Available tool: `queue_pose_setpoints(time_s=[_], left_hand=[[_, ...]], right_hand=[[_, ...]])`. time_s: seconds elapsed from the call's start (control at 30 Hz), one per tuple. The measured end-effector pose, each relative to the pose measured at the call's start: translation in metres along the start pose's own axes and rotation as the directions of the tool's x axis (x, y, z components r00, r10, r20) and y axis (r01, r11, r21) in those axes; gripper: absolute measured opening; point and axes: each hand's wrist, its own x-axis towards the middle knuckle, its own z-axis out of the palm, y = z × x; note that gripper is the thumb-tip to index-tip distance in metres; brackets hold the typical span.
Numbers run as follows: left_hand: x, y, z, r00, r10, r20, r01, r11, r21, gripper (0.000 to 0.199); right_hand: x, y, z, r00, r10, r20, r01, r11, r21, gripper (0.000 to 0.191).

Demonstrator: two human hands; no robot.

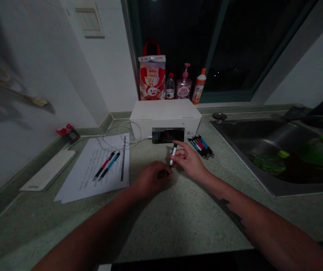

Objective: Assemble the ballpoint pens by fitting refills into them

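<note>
My right hand (pixel 188 160) pinches a black-and-white marker pen (pixel 173 155) upright between thumb and fingers. Just left of it, my left hand (pixel 151 180) is curled around a small dark object (pixel 163 174), perhaps a pen cap, mostly hidden by the fingers. Both hands hover close together over the speckled green countertop (pixel 161 222). A small bundle of black, red and blue pens (pixel 200 146) lies beyond my right hand. Two pens (pixel 107 165), one red and one blue, rest on printed sheets of paper (pixel 93 177) left of my left hand.
A white cardboard box (pixel 165 116) with a white cable (pixel 122 131) stands behind a dark, blurred rectangular object (pixel 168 135). A steel sink (pixel 271 150) lies to the right. Bottles (pixel 183 86) and a red-handled bag (pixel 151 77) line the windowsill. A pale flat board (pixel 48 170) lies left.
</note>
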Motion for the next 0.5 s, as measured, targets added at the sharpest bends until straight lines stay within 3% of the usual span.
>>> queue_pose_setpoints(time_s=[0.2,0.3,0.37,0.43,0.5], left_hand=[[0.001,-0.002,0.000,0.999,0.048,-0.014,-0.048,0.999,0.008,0.018],[0.001,-0.001,-0.001,0.997,0.078,0.006,-0.078,0.997,0.011,0.023],[0.001,0.000,-0.001,0.998,0.066,-0.002,-0.066,0.998,0.022,0.028],[0.001,0.000,-0.002,0.999,0.036,-0.027,-0.035,0.999,0.033,0.031],[0.001,-0.001,-0.004,0.998,0.014,-0.055,-0.011,0.999,0.046,0.028]], right_hand=[[-0.003,0.003,0.005,0.999,-0.030,0.028,0.030,0.999,-0.011,0.081],[-0.002,0.007,0.005,0.997,-0.049,0.059,0.055,0.994,-0.098,0.060],[0.002,0.006,-0.002,0.997,-0.072,-0.019,0.066,0.969,-0.237,0.047],[0.007,0.002,-0.019,0.979,-0.132,-0.155,0.049,0.891,-0.452,0.044],[0.013,-0.005,-0.042,0.938,-0.261,-0.230,0.020,0.702,-0.712,0.044]])
